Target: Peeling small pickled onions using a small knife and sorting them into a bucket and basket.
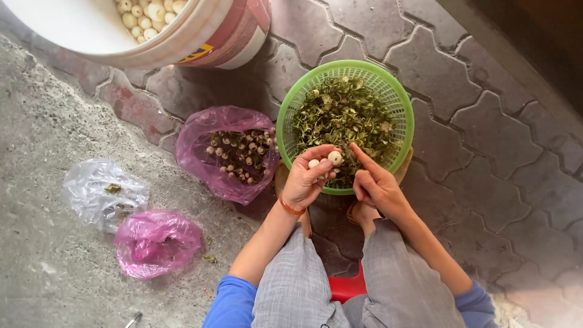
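My left hand (306, 176) holds two small pale round seeds (333, 158) over the near rim of a green plastic basket (398, 100) filled with green peelings. An orange band circles that wrist. My right hand (375, 182) is beside it, forefinger stretched out and touching the seed at the left hand's fingertips. Both hands hover above my knees in grey trousers. To the left of the basket lies an open pink plastic bag (203, 143) holding several pale seeds with dark caps.
A large white bucket (200, 36) with peeled pale seeds stands at the top left. A crumpled clear bag (103, 191) and a closed pink bag (156, 242) lie on the concrete at left. Interlocking paving stones cover the ground. A red stool (345, 287) shows between my legs.
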